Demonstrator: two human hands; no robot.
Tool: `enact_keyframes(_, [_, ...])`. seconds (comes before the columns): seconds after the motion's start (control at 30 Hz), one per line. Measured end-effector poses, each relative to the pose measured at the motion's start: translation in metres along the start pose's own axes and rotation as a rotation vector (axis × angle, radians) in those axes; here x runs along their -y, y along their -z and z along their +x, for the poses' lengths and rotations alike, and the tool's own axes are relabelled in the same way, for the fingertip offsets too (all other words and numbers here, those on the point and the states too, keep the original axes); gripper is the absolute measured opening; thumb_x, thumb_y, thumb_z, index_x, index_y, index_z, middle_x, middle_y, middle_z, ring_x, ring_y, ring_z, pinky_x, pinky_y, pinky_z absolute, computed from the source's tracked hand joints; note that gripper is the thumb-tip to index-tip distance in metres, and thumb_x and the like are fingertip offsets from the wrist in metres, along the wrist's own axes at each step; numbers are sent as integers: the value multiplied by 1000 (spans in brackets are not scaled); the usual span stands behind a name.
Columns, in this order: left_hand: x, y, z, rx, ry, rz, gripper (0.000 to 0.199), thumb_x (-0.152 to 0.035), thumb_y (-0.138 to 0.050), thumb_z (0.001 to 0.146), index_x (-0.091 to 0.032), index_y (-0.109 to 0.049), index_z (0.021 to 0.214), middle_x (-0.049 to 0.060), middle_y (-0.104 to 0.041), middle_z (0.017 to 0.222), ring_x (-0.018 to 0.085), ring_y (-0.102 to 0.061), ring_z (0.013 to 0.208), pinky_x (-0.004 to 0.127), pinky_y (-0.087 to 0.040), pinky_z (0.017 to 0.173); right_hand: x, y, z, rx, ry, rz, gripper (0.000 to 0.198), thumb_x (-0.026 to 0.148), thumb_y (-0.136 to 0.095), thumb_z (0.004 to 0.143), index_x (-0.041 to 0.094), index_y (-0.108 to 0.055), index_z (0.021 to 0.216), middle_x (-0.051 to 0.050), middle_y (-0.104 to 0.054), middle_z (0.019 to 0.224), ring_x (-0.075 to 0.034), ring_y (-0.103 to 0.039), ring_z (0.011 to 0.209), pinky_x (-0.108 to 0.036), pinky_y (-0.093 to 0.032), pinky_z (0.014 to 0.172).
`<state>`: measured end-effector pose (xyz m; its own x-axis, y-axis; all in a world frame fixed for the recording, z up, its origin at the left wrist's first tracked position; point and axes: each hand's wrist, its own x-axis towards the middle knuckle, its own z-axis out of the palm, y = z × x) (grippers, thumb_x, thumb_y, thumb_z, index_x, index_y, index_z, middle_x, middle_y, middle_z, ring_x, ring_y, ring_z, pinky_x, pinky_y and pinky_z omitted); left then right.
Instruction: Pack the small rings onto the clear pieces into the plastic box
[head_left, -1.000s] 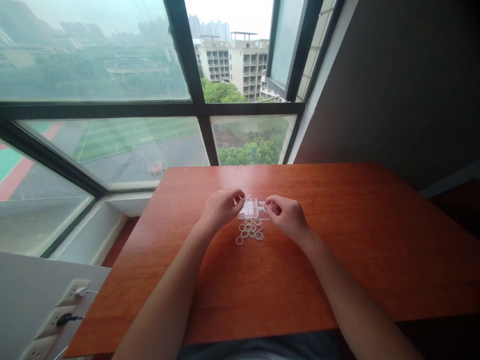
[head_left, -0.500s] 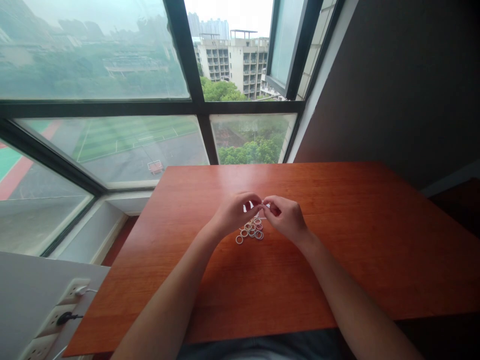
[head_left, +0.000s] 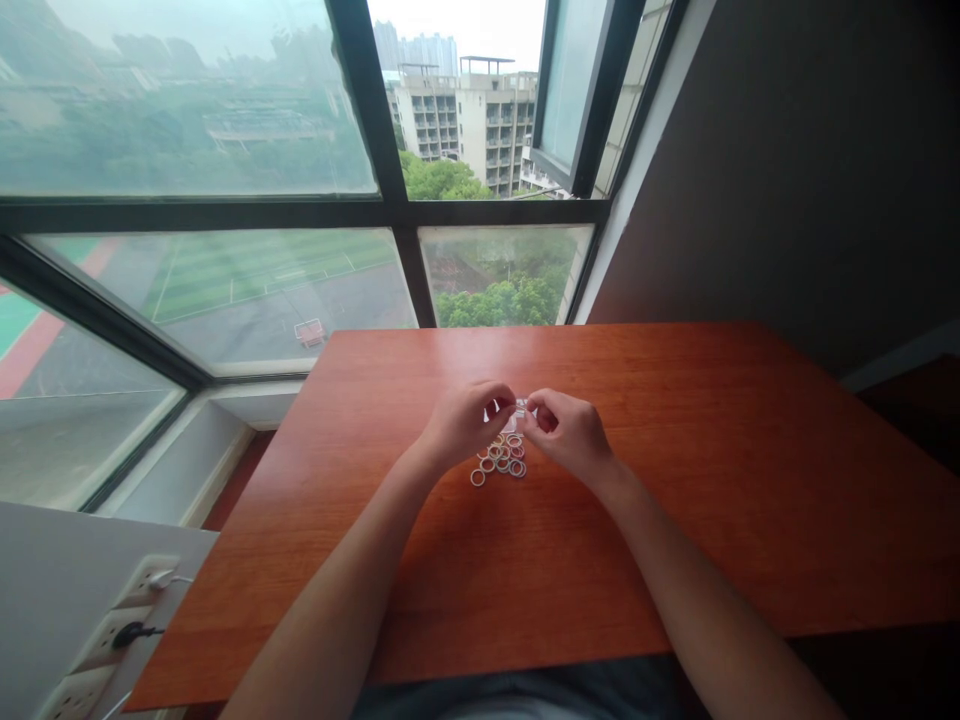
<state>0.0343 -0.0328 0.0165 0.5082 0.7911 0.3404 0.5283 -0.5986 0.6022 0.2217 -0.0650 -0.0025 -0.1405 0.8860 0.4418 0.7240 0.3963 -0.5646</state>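
Over the middle of the table, my left hand [head_left: 471, 422] is closed in a pinch, thumb against fingers. Facing it, my right hand [head_left: 568, 432] pinches too, its fingertips a small gap from the left ones. Between the fingertips shows a small pale thing [head_left: 520, 405], too small to name. Several thin pale rings [head_left: 502, 458] lie in a loose pile just below the hands, one [head_left: 478, 478] at the near left of the pile. A whitish, partly clear item [head_left: 512, 424] lies behind the pile, mostly hidden by my hands.
The reddish-brown wooden table [head_left: 697, 480] reaches from my lap to the window [head_left: 495, 215]. A dark wall [head_left: 780, 200] rises at the right. Low on the left, wall sockets [head_left: 112, 638] hold a white plug and a black plug with cords.
My fingertips have drawn slightly apart, the left hand shifting a little to the left. The pale thing between them shows more now. The ring pile looks the same.
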Motion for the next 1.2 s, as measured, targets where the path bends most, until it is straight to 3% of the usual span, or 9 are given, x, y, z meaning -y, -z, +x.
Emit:
enact_keyframes(0.17, [6,1,1,-27,28,67,9,-19,-56,83,-18,-65,82,3,-67,77,13,-58,66,23,-43,60,-2,-2,0,36,-9,-27,9,22,-58,76,21,-64,83,3,-60,62,-12,-54,57,-21,-37,58])
enact_keyframes(0.47, [31,16,0,-271,195,36,14,-30,-59,85,-18,-66,81,2,-67,71,12,-59,62,23,-44,58,-7,-1,0,58,-18,-40,10,23,-56,80,21,-64,84,2,-62,64,-12,-55,59,-22,-37,60])
enact_keyframes(0.87, [46,9,-2,-218,200,48,16,-31,-59,84,-18,-68,83,3,-69,74,13,-61,64,23,-46,59,-6,-2,1,149,14,-67,8,24,-58,83,22,-65,86,1,-66,69,-13,-57,63,-23,-37,62])
enact_keyframes(1.2, [45,7,-2,-218,221,-19,18,-32,-60,84,-18,-69,90,3,-70,75,13,-62,64,23,-48,60,-6,-1,0,206,20,-15,8,22,-59,83,21,-67,86,2,-65,67,-11,-55,60,-23,-35,61])
